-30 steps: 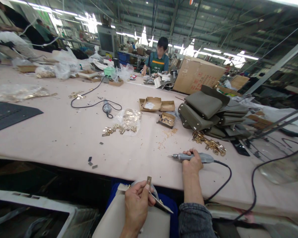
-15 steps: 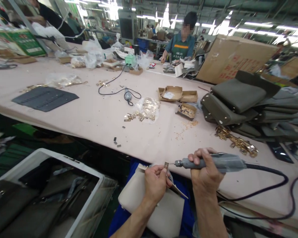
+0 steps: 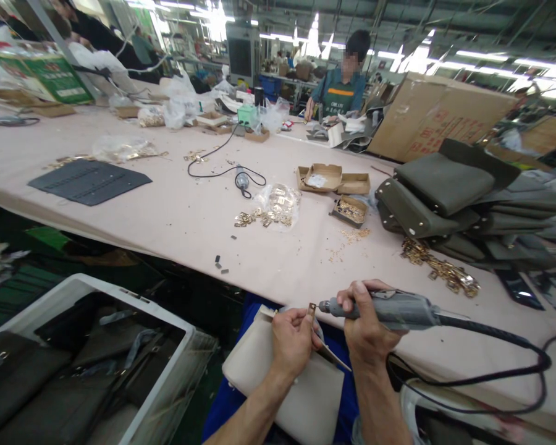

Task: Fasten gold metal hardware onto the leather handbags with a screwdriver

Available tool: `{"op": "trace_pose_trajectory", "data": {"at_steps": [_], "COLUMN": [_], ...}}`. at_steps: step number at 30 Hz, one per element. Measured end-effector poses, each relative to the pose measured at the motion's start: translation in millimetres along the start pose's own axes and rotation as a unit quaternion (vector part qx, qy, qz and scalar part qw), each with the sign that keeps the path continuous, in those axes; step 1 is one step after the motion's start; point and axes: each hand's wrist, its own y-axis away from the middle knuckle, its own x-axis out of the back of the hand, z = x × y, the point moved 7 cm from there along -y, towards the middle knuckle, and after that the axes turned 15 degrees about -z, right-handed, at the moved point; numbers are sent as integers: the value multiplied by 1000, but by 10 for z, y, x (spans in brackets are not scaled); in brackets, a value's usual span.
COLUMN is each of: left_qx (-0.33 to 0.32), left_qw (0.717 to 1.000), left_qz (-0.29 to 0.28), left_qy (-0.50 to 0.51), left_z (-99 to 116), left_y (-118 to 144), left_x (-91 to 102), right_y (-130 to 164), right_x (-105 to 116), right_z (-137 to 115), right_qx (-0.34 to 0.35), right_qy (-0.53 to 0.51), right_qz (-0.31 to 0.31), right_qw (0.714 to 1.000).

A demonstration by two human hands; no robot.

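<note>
A small gold clip [image 3: 312, 308] is sticking up from the left hand [image 3: 293, 339], and a screwdriver [image 3: 398, 309] is pointing at it.
The tip could be sliding off and scratching the clip, or poking the left hand, because the fingers are sitting so near. The clip is looking flat, thin and a bit shiny. It is standing near the front edge of the desk [image 3: 167, 228], above a smooth cream bag [image 3: 250, 352] that is lying on blue cloth [image 3: 225, 408]. The left hand is pinching the clip tight between thumb and fingers. The right hand [image 3: 370, 318] is curling around the fat grey screwdriver; I cannot tell if the tip is touching. A black cord [image 3: 495, 334] is looping out, so a tug could be spoiling the aim.
</note>
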Motion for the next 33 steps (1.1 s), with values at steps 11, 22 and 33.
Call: {"op": "trace_pose_trajectory", "data": {"at_steps": [11, 22, 33], "left_qx": [-92, -53, -20], "left_qw": [995, 995, 998], "left_qz": [-9, -84, -52], "left_qy": [-30, -18, -35], "left_z": [264, 56, -7], "left_y": [50, 27, -1], "left_x": [37, -18, -82], "right_y": [111, -24, -419], "right_x": [-469, -255, 184], "right_z": [-265, -74, -503], "right_qx": [56, -25, 24], "right_qy": [197, 156, -165], "right_qz": [-278, -245, -232], "right_qw": [939, 956, 958]}}
